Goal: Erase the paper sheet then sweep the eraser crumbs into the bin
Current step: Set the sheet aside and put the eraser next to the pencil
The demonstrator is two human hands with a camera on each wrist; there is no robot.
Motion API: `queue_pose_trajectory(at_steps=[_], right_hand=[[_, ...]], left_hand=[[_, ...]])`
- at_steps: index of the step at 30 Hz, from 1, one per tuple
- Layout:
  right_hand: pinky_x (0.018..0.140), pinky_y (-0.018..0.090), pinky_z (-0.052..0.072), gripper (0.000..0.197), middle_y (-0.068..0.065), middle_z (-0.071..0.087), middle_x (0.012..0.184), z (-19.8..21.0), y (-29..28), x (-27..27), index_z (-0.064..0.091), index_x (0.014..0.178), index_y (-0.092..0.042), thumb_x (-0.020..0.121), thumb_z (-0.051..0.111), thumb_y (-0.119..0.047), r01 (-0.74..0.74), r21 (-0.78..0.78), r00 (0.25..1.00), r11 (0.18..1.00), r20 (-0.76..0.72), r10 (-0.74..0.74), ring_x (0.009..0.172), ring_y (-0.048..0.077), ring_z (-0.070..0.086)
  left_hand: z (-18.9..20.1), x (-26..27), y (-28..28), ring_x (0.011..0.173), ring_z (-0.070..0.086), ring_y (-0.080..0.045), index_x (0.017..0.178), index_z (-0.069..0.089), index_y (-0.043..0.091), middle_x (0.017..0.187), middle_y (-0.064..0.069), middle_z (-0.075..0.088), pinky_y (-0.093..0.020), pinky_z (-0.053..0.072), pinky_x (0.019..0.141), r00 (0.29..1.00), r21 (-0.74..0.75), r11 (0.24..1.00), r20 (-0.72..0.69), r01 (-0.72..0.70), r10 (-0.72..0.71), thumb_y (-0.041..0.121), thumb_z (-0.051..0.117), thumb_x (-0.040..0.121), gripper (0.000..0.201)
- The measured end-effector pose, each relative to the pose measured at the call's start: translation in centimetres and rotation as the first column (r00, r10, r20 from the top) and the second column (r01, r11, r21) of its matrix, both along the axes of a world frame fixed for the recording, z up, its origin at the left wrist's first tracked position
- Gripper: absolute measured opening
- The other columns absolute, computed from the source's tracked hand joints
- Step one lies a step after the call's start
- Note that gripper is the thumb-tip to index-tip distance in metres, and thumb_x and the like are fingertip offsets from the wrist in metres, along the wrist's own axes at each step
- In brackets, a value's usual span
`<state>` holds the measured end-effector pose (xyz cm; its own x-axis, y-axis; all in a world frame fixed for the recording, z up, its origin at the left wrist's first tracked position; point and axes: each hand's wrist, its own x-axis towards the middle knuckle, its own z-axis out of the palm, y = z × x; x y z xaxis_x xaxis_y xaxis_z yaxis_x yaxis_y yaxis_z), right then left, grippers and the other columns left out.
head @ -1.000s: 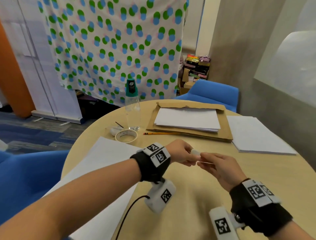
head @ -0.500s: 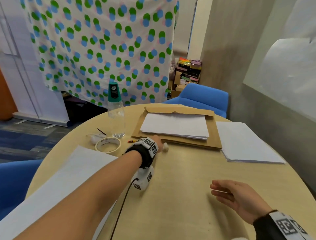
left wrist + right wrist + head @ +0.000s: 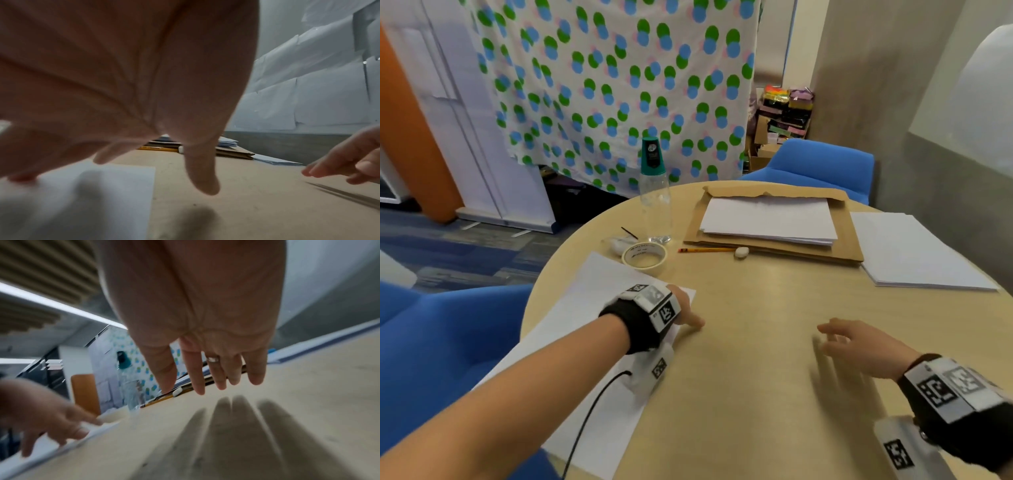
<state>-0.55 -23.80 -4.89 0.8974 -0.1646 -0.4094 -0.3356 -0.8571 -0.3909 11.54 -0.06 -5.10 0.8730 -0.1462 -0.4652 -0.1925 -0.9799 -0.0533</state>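
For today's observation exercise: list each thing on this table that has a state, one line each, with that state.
Left hand: open, resting on the paper sheet.
Right hand: open, above the table, holding nothing.
Eraser: lying loose by the pencil.
Bottle: upright, capped.
Envelope: flat, papers stacked on it.

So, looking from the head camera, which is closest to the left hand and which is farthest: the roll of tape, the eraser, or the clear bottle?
From the left hand:
1. Roll of tape, just beyond the hand, slightly left.
2. Eraser, farther and to the right, at the pencil's tip.
3. Clear bottle, behind the tape near the table's far edge.
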Motion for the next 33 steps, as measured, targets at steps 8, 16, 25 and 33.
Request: queue_pose_trajectory(at_steps=[8,16,25,33], right_hand=[[0.110,0.033,0.028,0.060,0.010,0.024,0.155,0.0,3.8,1.5,0.026,0.147,-0.012,0.095,0.044,-0.040,-0.130,-0.192,0.985,0.973,-0.141,0.104,0.138,0.025,0.032],[0.118,0.040,0.016,0.067,0.013,0.000,0.160,0.7,9.9,4.2,0.012,0.150,-0.011,0.097,0.041,-0.039,-0.324,-0.225,0.943,0.919,-0.156,0.295,0.147,0.026,0.006],[0.118,0.044,0.017,0.069,0.012,-0.001,0.160,-0.2,8.6,6.3,0.012,0.150,-0.011,0.095,0.043,-0.041,-0.240,-0.250,0.964,0.938,-0.171,0.202,0.147,0.027,0.003],[0.117,0.049,-0.008,0.082,0.002,-0.025,0.156,-1.1,15.8,5.3,-0.015,0.148,-0.014,0.092,0.025,-0.060,-0.507,-0.250,0.860,0.825,-0.210,0.465,0.145,0.018,-0.019]], left_hand=[[-1.9,0.7,1.5,0.127,0.044,-0.034,0.143,0.012,-0.003,0.141,-0.023,0.035,-0.037,0.040,0.100,0.979,-0.134,0.984,0.151,-0.114,0.134,0.026,0.047,0.096,0.065],[-0.4,4.8,4.6,0.145,0.009,-0.035,0.149,0.012,0.034,0.159,0.000,0.003,-0.055,0.018,0.113,0.964,0.070,0.966,0.080,0.247,-0.252,0.040,0.051,0.092,0.070],[1.0,7.7,5.9,0.127,0.040,-0.025,0.134,0.045,0.022,0.134,-0.003,0.044,-0.035,0.037,0.101,0.882,0.175,0.876,0.069,0.449,-0.466,0.022,0.069,0.082,0.057],[0.7,7.9,11.1,0.074,0.047,-0.014,0.058,0.055,0.017,0.084,-0.006,0.054,-0.008,0.035,0.065,0.980,-0.568,0.799,0.134,0.197,-0.147,-0.002,0.053,0.086,0.034]])
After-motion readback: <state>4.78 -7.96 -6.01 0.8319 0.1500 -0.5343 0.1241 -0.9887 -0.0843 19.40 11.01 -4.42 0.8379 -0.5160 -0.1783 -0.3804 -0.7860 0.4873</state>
